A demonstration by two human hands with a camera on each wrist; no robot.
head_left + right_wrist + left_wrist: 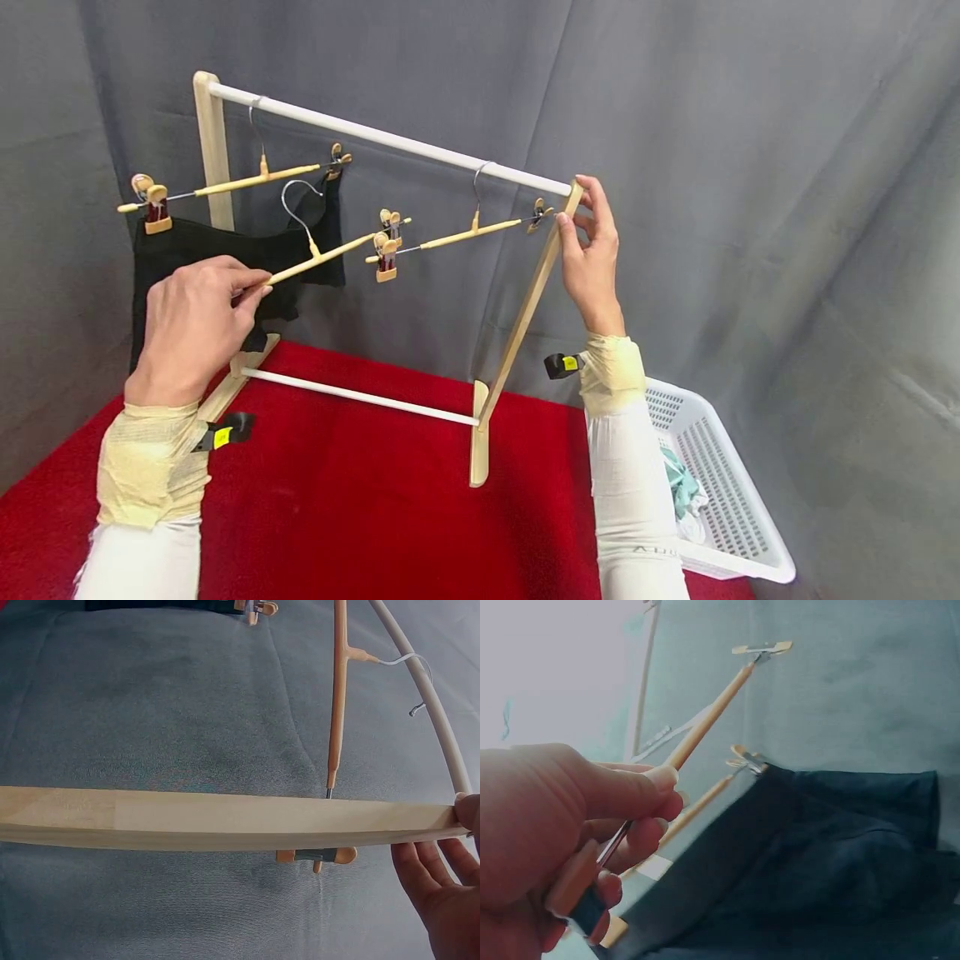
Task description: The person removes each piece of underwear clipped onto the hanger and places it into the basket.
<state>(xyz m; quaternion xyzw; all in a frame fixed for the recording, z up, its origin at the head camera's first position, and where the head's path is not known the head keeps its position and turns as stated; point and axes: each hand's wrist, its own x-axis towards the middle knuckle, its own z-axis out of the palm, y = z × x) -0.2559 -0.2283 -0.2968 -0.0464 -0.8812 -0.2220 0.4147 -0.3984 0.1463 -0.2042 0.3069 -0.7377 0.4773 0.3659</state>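
Observation:
My left hand (pixel 198 317) pinches one end of the bar of a yellow clip hanger (pixel 330 252), whose hook stands free below the rail. In the left wrist view, thumb and fingers close round that bar near a clip. With thumb and fingers on either side, my right hand (pixel 592 258) grips the top of the right post of a clothes rack (pixel 525 312). Behind the left hand, black shorts (pixel 840 840) hang from a second clip hanger (pixel 243 181). A third clip hanger (pixel 471 234) hangs from the rail near the right post, with no garment in its clips.
The rack stands on a red cloth (pixel 360 508), its white lower rod (pixel 360 394) joining the two feet. To the right of my right arm is a white basket (pixel 738 467) with crumpled teal and white cloth (pixel 681 483) inside. A grey curtain (pixel 712 125) hangs behind.

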